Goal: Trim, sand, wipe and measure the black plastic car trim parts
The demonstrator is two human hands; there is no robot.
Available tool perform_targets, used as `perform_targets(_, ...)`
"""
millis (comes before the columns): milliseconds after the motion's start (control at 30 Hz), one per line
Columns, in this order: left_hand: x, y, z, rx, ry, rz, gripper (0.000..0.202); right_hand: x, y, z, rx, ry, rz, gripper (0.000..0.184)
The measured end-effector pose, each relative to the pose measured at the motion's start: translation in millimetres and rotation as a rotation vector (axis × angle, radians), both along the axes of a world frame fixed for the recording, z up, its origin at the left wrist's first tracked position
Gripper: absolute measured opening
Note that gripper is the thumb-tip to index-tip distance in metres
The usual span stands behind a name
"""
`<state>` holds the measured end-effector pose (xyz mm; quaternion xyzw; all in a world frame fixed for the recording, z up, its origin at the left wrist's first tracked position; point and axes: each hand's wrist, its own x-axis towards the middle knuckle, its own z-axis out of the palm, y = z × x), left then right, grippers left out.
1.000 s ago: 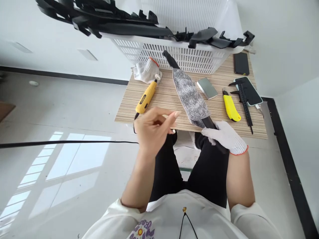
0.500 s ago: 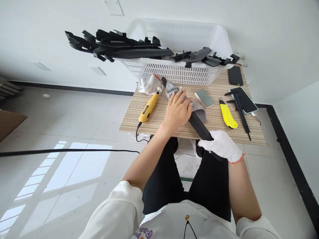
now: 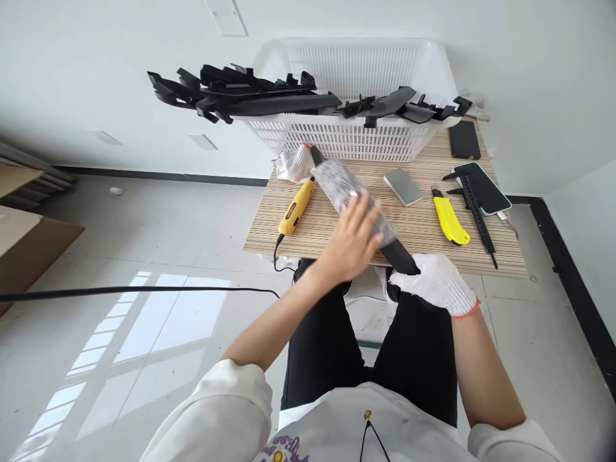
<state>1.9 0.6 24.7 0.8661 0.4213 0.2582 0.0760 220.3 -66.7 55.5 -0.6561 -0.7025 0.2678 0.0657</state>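
My right hand (image 3: 439,284), in a white knit glove with a red cuff, is closed round the near end of a long black plastic strip (image 3: 401,255) that slants up and left over the wooden table (image 3: 337,221). A grey knit sleeve (image 3: 345,186) covers the strip's middle, blurred by motion. My bare left hand (image 3: 351,240) rests against the near end of the sleeve, fingers spread over it. The strip's far tip (image 3: 315,154) pokes out close to the basket.
A white slatted basket (image 3: 356,138) with several black plastic strips (image 3: 260,99) across its rim stands at the back. On the table lie a yellow rotary tool (image 3: 296,207), a white glove (image 3: 293,165), a grey block (image 3: 403,187), a yellow utility knife (image 3: 450,220), a caliper (image 3: 476,208) and two phones (image 3: 464,139).
My left hand came up from near my lap to the grey sleeve, then slid back toward me along the strip. The sleeve bunched, then stretched out again. My right hand kept its grip.
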Motion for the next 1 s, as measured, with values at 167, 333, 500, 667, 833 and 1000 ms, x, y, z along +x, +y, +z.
perform_targets(167,-9.4,4.0,7.2,-0.001,0.036,0.028,0.062,-1.3,-1.5,-1.5,0.022,0.001,-0.045,0.033)
perform_targets(333,-58.9,69.9,27.8,-0.044,-0.105,0.284,0.071,-3.1,-1.8,2.4,-0.028,0.015,-0.076,0.036)
perform_targets(500,-39.3,44.9,26.1,0.011,-0.081,0.276,0.067,-2.2,-1.8,2.1,-0.007,0.028,-0.072,0.037)
perform_targets(667,-25.0,24.9,7.0,0.085,-0.1,0.22,0.034,-3.6,-1.4,1.5,0.005,-0.02,-0.073,0.041)
perform_targets(833,-56.8,61.0,20.0,0.132,-0.267,0.506,0.042,-4.6,-1.4,4.7,-0.042,0.013,-0.074,0.037)
perform_targets(1000,-36.3,37.7,32.4,0.157,-0.144,0.296,0.05,-1.9,-3.1,1.5,-0.025,0.053,-0.088,0.036)
